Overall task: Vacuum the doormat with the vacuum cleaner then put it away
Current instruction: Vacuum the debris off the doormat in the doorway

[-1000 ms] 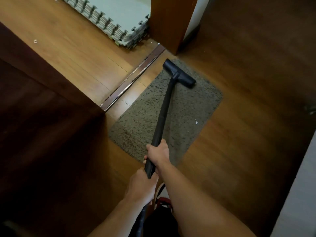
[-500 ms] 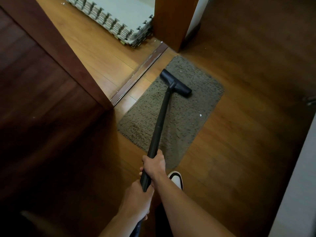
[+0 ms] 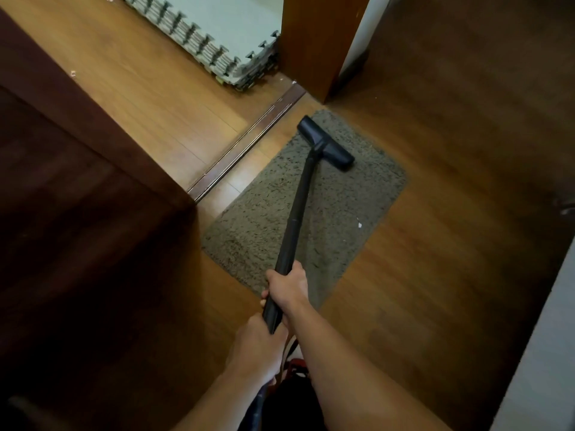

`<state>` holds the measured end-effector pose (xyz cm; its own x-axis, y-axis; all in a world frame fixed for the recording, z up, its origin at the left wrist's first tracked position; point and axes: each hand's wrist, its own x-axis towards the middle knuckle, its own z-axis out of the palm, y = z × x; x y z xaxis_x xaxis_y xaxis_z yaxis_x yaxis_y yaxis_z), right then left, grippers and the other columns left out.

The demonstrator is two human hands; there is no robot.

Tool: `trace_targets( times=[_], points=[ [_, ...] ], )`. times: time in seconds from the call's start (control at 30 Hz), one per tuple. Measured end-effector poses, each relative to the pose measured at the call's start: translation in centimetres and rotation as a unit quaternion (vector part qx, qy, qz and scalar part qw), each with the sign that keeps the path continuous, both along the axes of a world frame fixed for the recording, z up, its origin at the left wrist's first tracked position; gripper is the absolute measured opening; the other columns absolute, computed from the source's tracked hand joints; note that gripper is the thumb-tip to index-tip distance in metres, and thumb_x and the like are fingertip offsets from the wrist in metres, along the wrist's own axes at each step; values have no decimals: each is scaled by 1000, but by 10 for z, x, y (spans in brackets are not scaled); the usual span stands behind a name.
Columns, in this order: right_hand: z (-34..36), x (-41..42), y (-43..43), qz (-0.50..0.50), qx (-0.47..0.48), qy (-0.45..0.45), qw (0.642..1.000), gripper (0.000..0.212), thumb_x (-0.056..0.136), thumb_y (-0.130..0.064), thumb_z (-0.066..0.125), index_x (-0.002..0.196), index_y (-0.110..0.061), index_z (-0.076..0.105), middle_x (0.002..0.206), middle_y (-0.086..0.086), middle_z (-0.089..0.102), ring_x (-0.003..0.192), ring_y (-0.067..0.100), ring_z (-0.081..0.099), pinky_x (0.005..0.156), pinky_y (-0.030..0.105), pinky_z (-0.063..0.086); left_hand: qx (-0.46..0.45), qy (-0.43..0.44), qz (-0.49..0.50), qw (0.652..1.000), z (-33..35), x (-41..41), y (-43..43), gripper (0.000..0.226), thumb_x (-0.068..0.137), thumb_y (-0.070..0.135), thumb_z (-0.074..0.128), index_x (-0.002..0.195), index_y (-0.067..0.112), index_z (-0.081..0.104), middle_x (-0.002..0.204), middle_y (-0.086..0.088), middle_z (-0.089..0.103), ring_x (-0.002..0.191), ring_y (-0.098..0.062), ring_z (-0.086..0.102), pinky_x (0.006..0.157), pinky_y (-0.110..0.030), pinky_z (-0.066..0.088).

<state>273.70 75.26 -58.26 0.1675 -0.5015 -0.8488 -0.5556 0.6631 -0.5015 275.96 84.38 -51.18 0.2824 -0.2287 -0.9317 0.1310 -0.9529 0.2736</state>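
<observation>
A shaggy grey-brown doormat lies on the wooden floor in front of a doorway. The vacuum cleaner's black tube slants across it, and its wide black nozzle rests on the mat's far end. My right hand grips the tube near its lower end. My left hand holds the tube just below, at its very end. A red and dark part of the vacuum body shows under my arms, mostly hidden. A small white speck lies on the mat's right side.
A dark wooden door stands open at the left. A metal threshold strip runs beside the mat. Stacked grey foam puzzle mats lie beyond it. A wooden door frame post stands at the top. A white wall borders the right.
The nozzle was pulled back toward me along the mat, then pushed forward again to the far end. Both hands kept their grip on the tube.
</observation>
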Motion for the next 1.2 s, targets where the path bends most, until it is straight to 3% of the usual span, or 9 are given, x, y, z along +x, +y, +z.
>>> trace_targets(
  times=[0.17, 0.3, 0.53, 0.87, 1.2],
  points=[
    [-3, 12, -50, -15, -2, -3, 1000, 27, 96, -11, 61, 117, -16, 46, 90, 13, 58, 53, 18, 58, 49, 29, 52, -20, -3, 1, 1000, -8, 10, -47, 32, 95, 45, 56, 90, 15, 62, 65, -6, 63, 49, -21, 58, 58, -42, 59],
    [-6, 21, -82, -28, -5, -4, 1000, 26, 94, -11, 62, 115, -14, 47, 86, 12, 60, 51, 17, 58, 52, 30, 53, -37, 0, 16, 999, -11, 18, -77, 30, 97, 34, 56, 86, 7, 62, 52, -4, 56, 42, -22, 54, 48, -31, 50],
    [-4, 32, -97, -42, -7, 4, 999, 29, 94, -9, 62, 117, -12, 46, 88, 14, 61, 48, 15, 59, 48, 29, 52, -59, 3, 35, 998, -12, 27, -91, 28, 97, 28, 56, 80, 5, 59, 48, -4, 52, 39, -21, 51, 47, -30, 46],
    [1, 26, 0, -22, -8, 25, 999, 31, 96, -15, 63, 121, -17, 44, 104, 15, 64, 54, 16, 65, 57, 36, 62, -25, 40, 42, 998, 2, 25, 0, 23, 98, 27, 56, 88, 7, 61, 60, -6, 56, 42, -17, 51, 48, -29, 47],
    [27, 20, 102, -48, 35, 3, 998, 32, 95, -10, 61, 120, -15, 43, 95, 14, 61, 49, 14, 59, 49, 28, 54, -14, 16, -9, 1000, 21, 27, 102, 26, 98, 32, 56, 89, 8, 61, 59, -5, 59, 41, -18, 54, 48, -28, 48]
  ],
)
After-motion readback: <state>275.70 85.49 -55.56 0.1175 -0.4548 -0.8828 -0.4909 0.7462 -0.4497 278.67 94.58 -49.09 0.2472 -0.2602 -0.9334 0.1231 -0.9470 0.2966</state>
